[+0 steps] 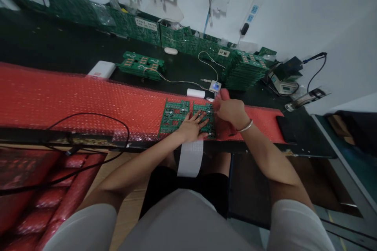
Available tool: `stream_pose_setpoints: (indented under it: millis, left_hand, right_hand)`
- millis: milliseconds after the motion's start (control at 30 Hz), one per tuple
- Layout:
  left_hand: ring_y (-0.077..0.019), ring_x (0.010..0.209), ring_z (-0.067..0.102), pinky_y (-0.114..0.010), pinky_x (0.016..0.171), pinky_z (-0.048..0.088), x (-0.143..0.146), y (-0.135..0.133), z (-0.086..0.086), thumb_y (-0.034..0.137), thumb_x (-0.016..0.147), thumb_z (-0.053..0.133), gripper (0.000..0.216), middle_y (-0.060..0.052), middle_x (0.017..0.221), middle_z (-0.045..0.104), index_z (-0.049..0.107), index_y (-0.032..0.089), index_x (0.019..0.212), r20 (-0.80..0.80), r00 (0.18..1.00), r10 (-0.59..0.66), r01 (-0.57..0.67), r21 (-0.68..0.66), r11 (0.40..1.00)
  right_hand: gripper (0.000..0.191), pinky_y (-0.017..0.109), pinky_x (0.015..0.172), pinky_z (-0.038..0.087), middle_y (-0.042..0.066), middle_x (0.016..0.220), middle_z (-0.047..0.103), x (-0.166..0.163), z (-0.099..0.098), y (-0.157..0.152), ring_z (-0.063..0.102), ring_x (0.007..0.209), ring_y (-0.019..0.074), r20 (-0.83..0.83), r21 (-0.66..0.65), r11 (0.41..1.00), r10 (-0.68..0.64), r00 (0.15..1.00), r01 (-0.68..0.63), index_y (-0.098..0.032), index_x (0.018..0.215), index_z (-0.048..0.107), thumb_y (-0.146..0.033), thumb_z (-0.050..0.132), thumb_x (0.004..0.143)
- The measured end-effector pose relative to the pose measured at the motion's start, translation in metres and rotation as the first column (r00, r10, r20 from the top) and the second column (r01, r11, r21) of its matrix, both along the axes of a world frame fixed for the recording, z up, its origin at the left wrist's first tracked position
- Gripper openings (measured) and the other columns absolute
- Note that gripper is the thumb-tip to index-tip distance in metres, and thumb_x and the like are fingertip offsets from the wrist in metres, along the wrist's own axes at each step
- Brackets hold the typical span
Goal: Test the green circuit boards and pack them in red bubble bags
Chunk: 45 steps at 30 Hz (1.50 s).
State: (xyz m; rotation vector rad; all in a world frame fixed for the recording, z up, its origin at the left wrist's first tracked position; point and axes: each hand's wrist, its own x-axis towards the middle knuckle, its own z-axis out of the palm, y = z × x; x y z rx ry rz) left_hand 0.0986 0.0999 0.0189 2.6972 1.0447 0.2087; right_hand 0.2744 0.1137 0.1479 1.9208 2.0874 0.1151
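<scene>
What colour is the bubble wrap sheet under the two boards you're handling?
Red, seen clearly in the head view: the bubble wrap lies under both green boards.

Both forearms are reaching forward across the near edge of the bench [265, 147], converging toward its middle. The left hand [193, 127] is lying palm down, fingers spread flat and pointing forward-right. The right hand [231, 110] (knuckles up, wrist slightly bent) is curling its fingers closed just beside the left.
</scene>
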Motion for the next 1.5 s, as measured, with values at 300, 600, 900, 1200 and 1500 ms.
stream_pose_setpoints:
  millis: [300, 600, 900, 1200, 1500]
  left_hand:
    - [-0.0357, 0.155, 0.025, -0.053, 0.127, 0.02, -0.06, 0.017, -0.006, 0.04, 0.101, 0.039, 0.063, -0.018, 0.164, 0.033, 0.043, 0.006, 0.154, -0.034, 0.939, 0.341, -0.338, 0.078, 0.938]
    - [-0.034, 0.145, 0.041, -0.053, 0.122, 0.032, -0.065, -0.021, 0.004, 0.047, 0.104, 0.032, 0.062, -0.019, 0.151, 0.053, 0.05, 0.007, 0.148, 0.187, 0.952, 0.243, -0.264, 0.093, 0.96]
    - [-0.0355, 0.145, 0.042, -0.056, 0.118, 0.033, -0.043, -0.04, 0.002, 0.045, 0.105, 0.027, 0.066, -0.025, 0.149, 0.052, 0.043, 0.0, 0.151, 0.176, 0.963, 0.206, -0.21, 0.007, 0.978]
    - [-0.0355, 0.157, 0.015, -0.053, 0.127, 0.015, -0.095, -0.013, -0.01, 0.058, 0.1, 0.041, 0.072, -0.014, 0.168, 0.025, 0.037, 0.016, 0.158, -0.008, 0.926, 0.377, -0.376, 0.038, 0.926]
    - [-0.037, 0.157, 0.015, -0.052, 0.126, 0.019, -0.107, -0.015, -0.008, 0.059, 0.099, 0.045, 0.072, -0.014, 0.168, 0.025, 0.037, 0.018, 0.158, -0.027, 0.928, 0.371, -0.371, 0.008, 0.929]
  right_hand:
    - [0.089, 0.04, 0.081, 0.054, 0.024, 0.113, 0.074, -0.08, -0.025, 0.007, 0.071, 0.103, 0.0346, -0.133, 0.009, 0.977, 0.211, 0.968, -0.212, -0.008, 0.157, 0.035, -0.045, 0.071, 0.084]
    - [0.068, 0.043, 0.092, 0.053, 0.02, 0.125, 0.069, -0.008, -0.06, -0.009, 0.067, 0.112, 0.0331, -0.579, 0.158, 0.975, -0.037, 0.814, 0.156, -0.014, 0.142, 0.051, -0.059, 0.057, 0.093]
    - [0.074, 0.044, 0.103, 0.055, 0.014, 0.142, 0.06, 0.022, -0.087, -0.007, 0.063, 0.123, 0.0243, -0.915, -0.142, 0.989, -0.142, 0.377, 0.028, -0.022, 0.155, 0.034, -0.047, 0.063, 0.092]
    - [0.095, 0.046, 0.111, 0.047, 0.01, 0.16, 0.043, 0.021, -0.073, 0.0, 0.053, 0.137, 0.0246, -0.863, -0.087, 0.995, -0.051, 0.503, -0.048, -0.027, 0.165, -0.006, -0.039, 0.057, 0.094]
    - [0.074, 0.044, 0.097, 0.051, 0.011, 0.126, 0.072, -0.009, -0.037, 0.009, 0.068, 0.111, 0.0303, -0.509, -0.083, 0.991, 0.046, 0.859, -0.103, -0.025, 0.162, 0.028, -0.044, 0.055, 0.096]
